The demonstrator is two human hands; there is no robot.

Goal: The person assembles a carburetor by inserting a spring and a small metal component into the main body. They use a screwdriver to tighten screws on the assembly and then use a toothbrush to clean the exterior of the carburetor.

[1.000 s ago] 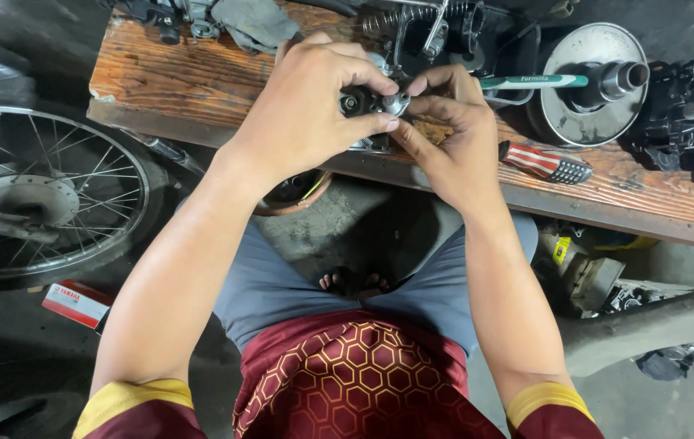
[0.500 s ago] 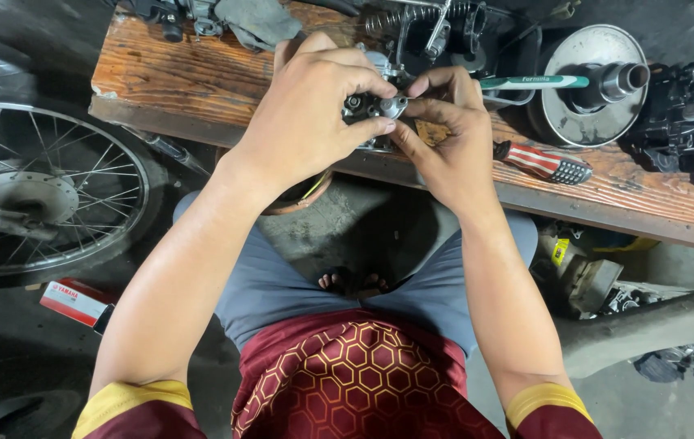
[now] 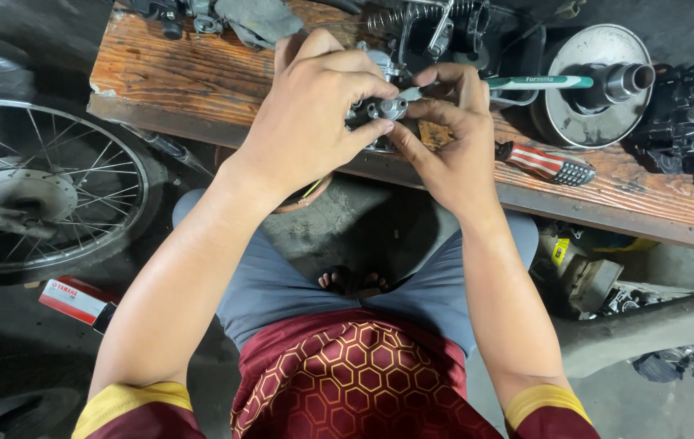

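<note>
- The left hand (image 3: 314, 122) wraps over a small grey metal part (image 3: 379, 110), fingers curled and closed on it, just above the front edge of the wooden counter (image 3: 200, 81).
- The right hand (image 3: 452, 146) pinches the same part from the other side, thumb and forefinger pressed on its silver fitting.
- Compared with half a second ago, both hands sit in nearly the same place; the grip is unchanged, so the work on the part looks ongoing, not finished.
- A red-striped screwdriver (image 3: 546, 162) lies on the counter just right of the right hand, untouched.
- A round metal drum (image 3: 587, 122) stands further right; a spoked wheel (image 3: 46, 191) lies on the floor to the left.
</note>
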